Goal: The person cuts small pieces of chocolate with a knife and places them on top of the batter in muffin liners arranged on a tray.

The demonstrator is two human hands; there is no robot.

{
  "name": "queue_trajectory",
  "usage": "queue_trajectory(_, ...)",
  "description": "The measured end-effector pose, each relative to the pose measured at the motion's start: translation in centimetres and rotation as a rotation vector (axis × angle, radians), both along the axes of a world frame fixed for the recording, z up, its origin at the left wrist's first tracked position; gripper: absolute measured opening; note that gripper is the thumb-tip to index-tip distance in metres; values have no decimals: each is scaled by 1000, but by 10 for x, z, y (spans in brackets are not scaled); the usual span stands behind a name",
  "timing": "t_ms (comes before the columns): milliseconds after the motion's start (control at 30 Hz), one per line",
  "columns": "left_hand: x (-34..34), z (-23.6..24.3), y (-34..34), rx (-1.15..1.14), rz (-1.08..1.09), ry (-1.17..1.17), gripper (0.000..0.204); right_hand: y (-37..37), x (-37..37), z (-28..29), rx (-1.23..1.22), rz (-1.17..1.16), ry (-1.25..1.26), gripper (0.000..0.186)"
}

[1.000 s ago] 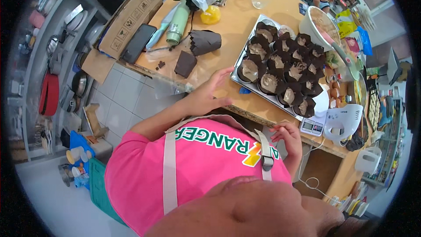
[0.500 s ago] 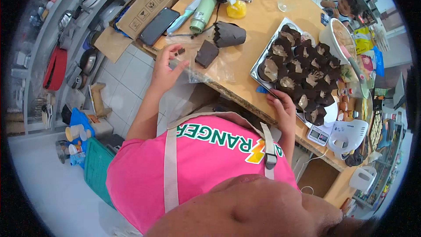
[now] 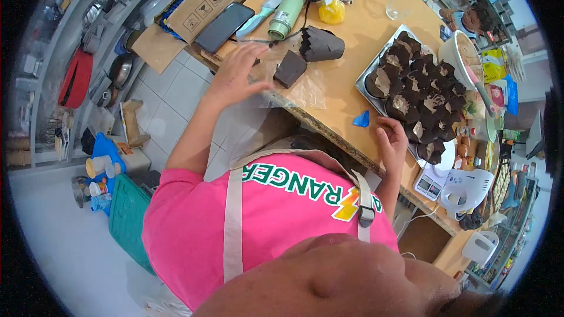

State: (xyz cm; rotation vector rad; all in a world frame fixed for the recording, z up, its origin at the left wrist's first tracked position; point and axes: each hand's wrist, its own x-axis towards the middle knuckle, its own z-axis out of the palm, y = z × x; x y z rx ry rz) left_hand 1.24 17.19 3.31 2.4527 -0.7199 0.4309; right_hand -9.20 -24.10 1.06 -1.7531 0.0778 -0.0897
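My left hand (image 3: 235, 81) hovers at the table's near edge with fingers spread, over a clear plastic bag (image 3: 311, 88). Just right of it lies a dark brown block (image 3: 290, 68); a small dark bit shows by the fingers. Behind the block, a stack of dark brown paper cupcake liners (image 3: 322, 44) rests on its side. My right hand (image 3: 392, 141) is beside a metal tray (image 3: 369, 91), its fingers loosely bent and apart with nothing seen in them. Many dark liners (image 3: 435, 103) crowd the tray, several showing pale brown batter or paper inside.
A blue scrap (image 3: 362, 119) lies left of my right hand. A phone (image 3: 224, 27), a green bottle (image 3: 288, 14) and a yellow bag (image 3: 332, 12) stand farther left. On the right are a batter bowl (image 3: 451, 53), a kitchen scale (image 3: 427, 186) and a white mixer (image 3: 467, 189). A person (image 3: 470, 20) is beyond.
My left hand has turned, hiding most of the small dark bits near its fingers. My right hand has come away from a dark edge beside the tray, uncovering the blue scrap. The view has shifted slightly.
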Motion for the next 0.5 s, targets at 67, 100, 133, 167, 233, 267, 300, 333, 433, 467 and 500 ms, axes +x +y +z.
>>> queue_trajectory(67,21,9,0,50,43,-47,71,7,4,12,-11,5,88,28)
queue_trajectory(100,35,12,-1,100,80,-92,68,22,8,17,-146,88,46,27)
queue_trajectory(133,45,12,-2,101,74,-93,68,39,14,23,-280,180,7,26)
queue_trajectory(167,58,12,-5,160,128,-87,63,59,19,32,-439,290,-107,32)
queue_trajectory(233,79,8,-11,217,179,-88,59,100,35,37,-729,484,-339,47)
queue_trajectory(267,87,2,-14,199,132,-33,58,116,42,36,-858,564,-457,56)
queue_trajectory(300,94,0,-18,181,83,20,58,123,46,28,-862,553,-458,56)
queue_trajectory(333,90,10,-26,163,115,128,56,129,48,16,-921,604,-442,62)
queue_trajectory(433,98,2,-23,79,68,140,55,125,56,3,-1058,671,-440,74)
queue_trajectory(467,102,-1,-23,80,73,143,55,121,56,6,-1086,647,-391,74)
queue_trajectory(500,105,-3,-23,62,79,112,54,117,55,10,-1112,625,-340,73)
